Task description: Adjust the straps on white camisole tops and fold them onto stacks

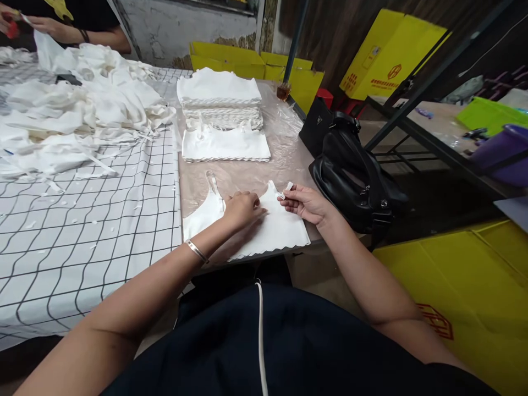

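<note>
1 white fabric camisole with wavy hem (278,234) flat along near edge of plastic-covered tabletop (284,132). Left hand (242,209) over its middle, fingers curled; cannot tell whether gripping. Right hand (307,203) clamped on narrow white fabric strap (287,189), fingertips together. Black leather handbag (346,176) at right edge. Stacked white folded garments (223,115) toward far edge. Yellow cardboard boxes (231,59) beyond.

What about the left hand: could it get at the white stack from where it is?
Probably yes: the stack sits just beyond the left hand on the same table, and nothing tall seems to stand between them.
</note>
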`<action>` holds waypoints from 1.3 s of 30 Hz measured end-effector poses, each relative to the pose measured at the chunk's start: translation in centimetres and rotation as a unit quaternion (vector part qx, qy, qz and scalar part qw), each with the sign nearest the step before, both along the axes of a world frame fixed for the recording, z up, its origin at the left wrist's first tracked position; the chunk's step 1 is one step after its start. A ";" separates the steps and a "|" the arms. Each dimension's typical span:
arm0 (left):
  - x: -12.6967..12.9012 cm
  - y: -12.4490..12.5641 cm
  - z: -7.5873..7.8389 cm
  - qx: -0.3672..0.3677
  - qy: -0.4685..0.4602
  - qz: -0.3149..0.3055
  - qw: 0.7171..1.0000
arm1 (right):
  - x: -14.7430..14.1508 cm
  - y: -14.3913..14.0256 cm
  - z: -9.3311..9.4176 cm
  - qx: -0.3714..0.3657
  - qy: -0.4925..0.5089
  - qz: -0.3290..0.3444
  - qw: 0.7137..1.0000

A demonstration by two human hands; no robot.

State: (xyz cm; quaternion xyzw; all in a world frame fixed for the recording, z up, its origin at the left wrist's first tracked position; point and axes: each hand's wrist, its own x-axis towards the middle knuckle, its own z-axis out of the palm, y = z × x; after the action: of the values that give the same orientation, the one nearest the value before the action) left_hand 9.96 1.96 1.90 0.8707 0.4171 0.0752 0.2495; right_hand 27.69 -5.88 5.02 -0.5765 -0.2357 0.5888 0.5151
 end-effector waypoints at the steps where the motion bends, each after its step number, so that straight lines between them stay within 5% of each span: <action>1: -0.1 -0.5 -0.2 0.028 0.015 -0.004 0.999 | 0.1 0.2 -0.1 0.004 0.001 -0.006 1.000; 12: 0.6 -1.1 0.0 -0.053 -0.032 -0.007 0.998 | 1.2 0.0 -1.3 0.080 -0.008 0.023 0.996; 19: 0.2 -1.4 -0.2 -0.121 -0.103 0.033 0.987 | 0.8 0.7 -3.1 0.128 -0.153 0.031 0.979; 29: 0.3 -1.7 -0.9 -0.097 -0.135 0.035 0.985 | 0.5 1.5 -4.6 0.199 -0.315 0.074 0.925; 39: 0.5 -1.9 -0.6 -0.100 -0.130 0.052 0.985 | 0.3 0.9 -5.4 0.170 -0.275 0.081 0.943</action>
State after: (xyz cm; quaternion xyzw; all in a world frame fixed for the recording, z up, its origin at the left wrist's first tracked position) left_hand 10.42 0.03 1.27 0.8011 0.4314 0.1588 0.3833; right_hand 27.96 -4.93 -0.33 -0.5988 -0.5109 0.3978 0.4714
